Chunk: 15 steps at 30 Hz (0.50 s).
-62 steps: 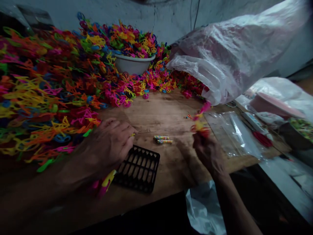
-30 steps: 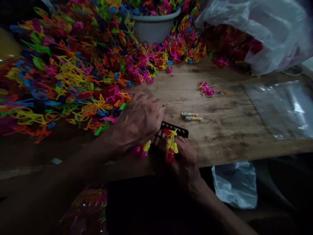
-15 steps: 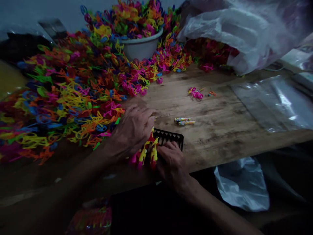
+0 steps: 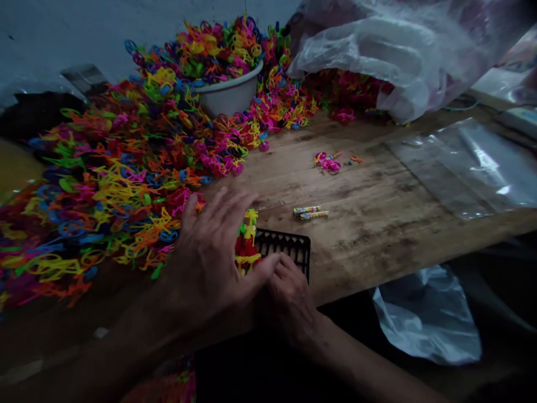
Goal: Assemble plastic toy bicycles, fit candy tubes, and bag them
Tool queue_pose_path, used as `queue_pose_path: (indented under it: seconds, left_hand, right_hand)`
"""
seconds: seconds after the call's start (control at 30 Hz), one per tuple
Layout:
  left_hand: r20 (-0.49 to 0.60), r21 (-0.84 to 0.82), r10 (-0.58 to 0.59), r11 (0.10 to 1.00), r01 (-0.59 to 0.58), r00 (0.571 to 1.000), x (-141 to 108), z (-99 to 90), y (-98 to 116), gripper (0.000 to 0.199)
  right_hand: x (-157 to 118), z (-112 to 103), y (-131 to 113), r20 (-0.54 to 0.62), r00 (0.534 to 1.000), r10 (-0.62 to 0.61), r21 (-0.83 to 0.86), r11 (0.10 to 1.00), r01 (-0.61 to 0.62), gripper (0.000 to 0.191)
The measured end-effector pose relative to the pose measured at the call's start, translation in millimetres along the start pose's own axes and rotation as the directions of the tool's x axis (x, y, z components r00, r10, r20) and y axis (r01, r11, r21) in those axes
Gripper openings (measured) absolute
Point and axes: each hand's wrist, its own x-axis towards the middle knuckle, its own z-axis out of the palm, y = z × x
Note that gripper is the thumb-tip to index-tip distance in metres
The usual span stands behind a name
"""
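A black slotted rack (image 4: 289, 242) lies at the table's front edge, with yellow, red and green plastic pieces (image 4: 248, 246) at its left part. My left hand (image 4: 210, 252) is spread over the left side of these pieces, fingers apart, its thumb reaching to my right hand. My right hand (image 4: 289, 291) is at the rack's front edge with its fingers curled together; what they hold, if anything, is hidden. Two small printed tubes (image 4: 314, 215) lie on the table just behind the rack.
A big heap of colourful plastic pieces (image 4: 126, 168) covers the left, around a heaped white bowl (image 4: 230, 95). Small pink pieces (image 4: 327, 162) lie mid-table. Flat clear bags (image 4: 470, 168) are on the right; a translucent bag (image 4: 398, 61) stands behind. A white bag (image 4: 428, 319) is below the front edge.
My left hand has opened and spread out, uncovering more of the yellow and red pieces. My right hand is slightly lower. The whole view has shifted a little.
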Motion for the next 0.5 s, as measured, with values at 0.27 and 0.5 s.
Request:
queue_pose_path:
  seconds: [0.27,0.5]
  left_hand:
    - [0.032,0.128,-0.106,0.987,0.101,0.994,-14,18.8,13,0.069]
    - [0.073,0.201,-0.171,0.968,0.154,0.982,-11,15.7,16,0.07]
  right_hand:
    - [3,-2,-5,0.067,0.997,0.042,-0.121,0.992,-0.034,0.018]
    - [4,-31,6,0.175,0.984,0.007,0.166,0.985,-0.037,0.014]
